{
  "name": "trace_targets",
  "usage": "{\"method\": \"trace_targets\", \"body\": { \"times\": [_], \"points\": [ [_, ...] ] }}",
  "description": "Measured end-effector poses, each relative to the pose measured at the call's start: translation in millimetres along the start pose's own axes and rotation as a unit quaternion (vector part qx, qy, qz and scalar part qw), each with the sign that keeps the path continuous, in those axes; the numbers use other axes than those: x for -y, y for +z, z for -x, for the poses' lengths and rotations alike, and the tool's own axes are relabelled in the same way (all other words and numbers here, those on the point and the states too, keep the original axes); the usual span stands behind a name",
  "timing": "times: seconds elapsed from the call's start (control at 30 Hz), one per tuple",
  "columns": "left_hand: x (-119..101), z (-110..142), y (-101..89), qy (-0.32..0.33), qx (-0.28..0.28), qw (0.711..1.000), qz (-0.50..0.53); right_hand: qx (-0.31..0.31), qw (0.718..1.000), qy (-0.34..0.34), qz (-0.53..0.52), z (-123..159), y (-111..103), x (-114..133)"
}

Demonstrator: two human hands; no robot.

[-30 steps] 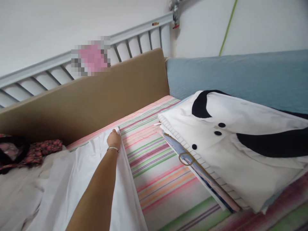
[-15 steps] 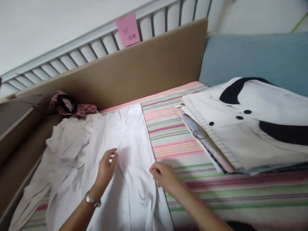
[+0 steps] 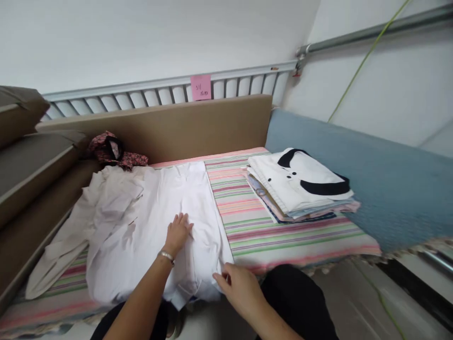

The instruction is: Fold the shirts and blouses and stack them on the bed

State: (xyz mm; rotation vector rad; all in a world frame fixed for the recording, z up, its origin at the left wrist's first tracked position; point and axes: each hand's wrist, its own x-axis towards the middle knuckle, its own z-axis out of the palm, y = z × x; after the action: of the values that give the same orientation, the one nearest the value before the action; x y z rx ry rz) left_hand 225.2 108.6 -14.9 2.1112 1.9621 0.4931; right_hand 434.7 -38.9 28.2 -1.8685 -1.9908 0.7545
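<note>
A white shirt (image 3: 157, 236) lies spread on the striped cloth, its sleeves bunched toward the left and its near end hanging close to the bed-like surface's front edge. My left hand (image 3: 179, 233), with a silver bracelet on the wrist, rests flat on the shirt with fingers stretched out. At the shirt's near right edge is my right hand (image 3: 240, 288), thumb and curled fingers closed at the fabric; the fingertips are partly hidden.
To the right sits a stack of folded clothes (image 3: 293, 184), a white piece with black patches on top. A floral garment (image 3: 115, 151) lies at the back left beside brown cushions (image 3: 38, 174). A brown padded board (image 3: 198, 127) and blue padding (image 3: 354, 179) border the striped cloth (image 3: 244, 212).
My view has tilted up and drawn back. My left hand has come down flat onto the shirt. My right hand has moved nearer to me along the shirt's right edge.
</note>
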Motion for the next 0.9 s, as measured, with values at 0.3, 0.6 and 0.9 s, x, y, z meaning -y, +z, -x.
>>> {"method": "trace_targets", "body": {
  "times": [0.3, 0.6, 0.9],
  "points": [
    [3.6, 7.2, -5.7, -0.030, 0.002, 0.995, 0.096, -0.023, 0.999, 0.017, -0.036, 17.8, 19.8, 7.8],
    [-56.0, 139.8, 34.2, -0.070, 0.055, 0.957, 0.274, -0.062, 0.994, -0.026, -0.085, -16.0, 32.0, -25.4],
    [-89.2, 157.3, 21.3, -0.054, 0.048, 0.970, 0.230, -0.015, 0.997, -0.044, -0.059, -28.2, 28.0, -17.8]
  ]
}}
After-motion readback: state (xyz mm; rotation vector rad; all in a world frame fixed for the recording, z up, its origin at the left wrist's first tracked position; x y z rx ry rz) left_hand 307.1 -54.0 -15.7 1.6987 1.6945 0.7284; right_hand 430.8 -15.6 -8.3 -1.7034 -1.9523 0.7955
